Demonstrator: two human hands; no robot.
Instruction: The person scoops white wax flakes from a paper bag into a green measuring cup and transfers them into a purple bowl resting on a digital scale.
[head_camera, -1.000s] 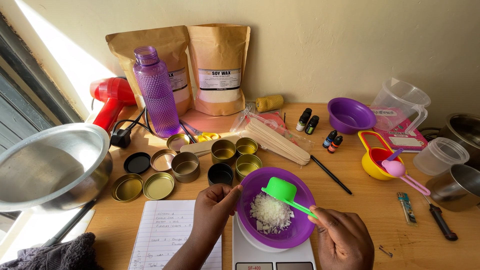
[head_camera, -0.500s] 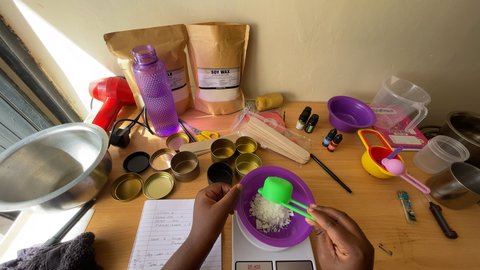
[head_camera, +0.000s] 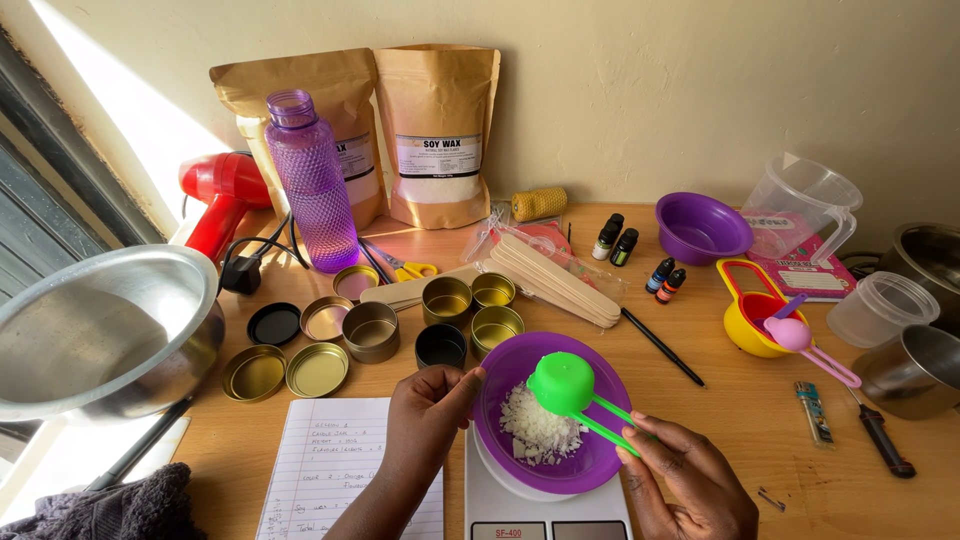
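The right hand (head_camera: 690, 480) pinches a green plastic measuring scoop (head_camera: 565, 385) over white wax flakes (head_camera: 535, 435) while the left hand (head_camera: 428, 410) grips the purple plastic bowl (head_camera: 600, 455).

We see two brown paper pouches (head_camera: 400, 130) upright against wall, purple water bottle (head_camera: 312, 180) before them, red heat gun (head_camera: 222, 195) at left. Large steel bowl (head_camera: 95, 335) at left edge. We note round tins (head_camera: 440, 315) mid-table, wooden sticks (head_camera: 555, 280), small dropper bottles (head_camera: 640, 260), clear jug (head_camera: 800, 205).
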